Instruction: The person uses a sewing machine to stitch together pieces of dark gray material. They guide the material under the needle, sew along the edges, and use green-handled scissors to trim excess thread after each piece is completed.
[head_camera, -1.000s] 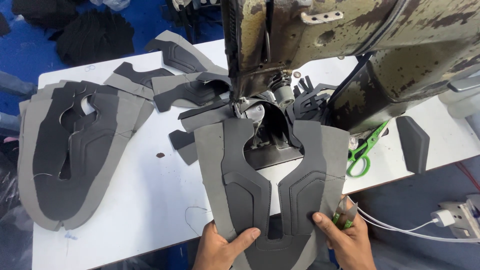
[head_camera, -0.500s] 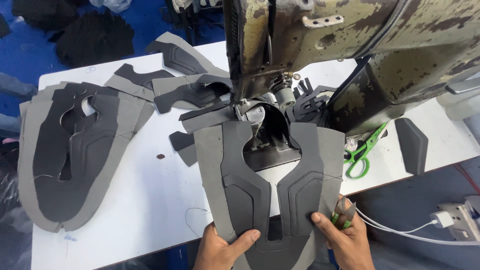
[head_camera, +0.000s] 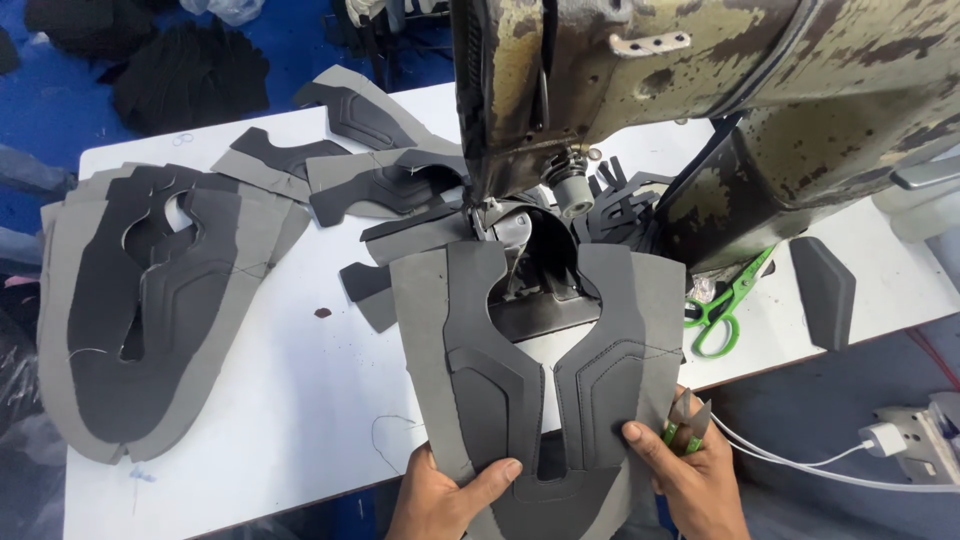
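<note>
A grey shoe upper panel (head_camera: 500, 360) with dark overlays lies on the white table (head_camera: 290, 400), its top end at the needle area of the worn sewing machine (head_camera: 640, 90). My left hand (head_camera: 445, 495) grips the panel's lower left edge, thumb on top. My right hand (head_camera: 685, 475) holds the lower right edge and also has a small green-handled thread snipper (head_camera: 685, 420) tucked in its fingers.
A stack of finished grey and dark panels (head_camera: 150, 300) lies at the left. Smaller cut pieces (head_camera: 370, 175) sit behind. Green scissors (head_camera: 725, 305) and a dark piece (head_camera: 825, 290) lie at the right. A white charger and cable (head_camera: 880, 440) hang off the right edge.
Both hands and the panel have stayed almost in place; the panel has shifted very slightly.
</note>
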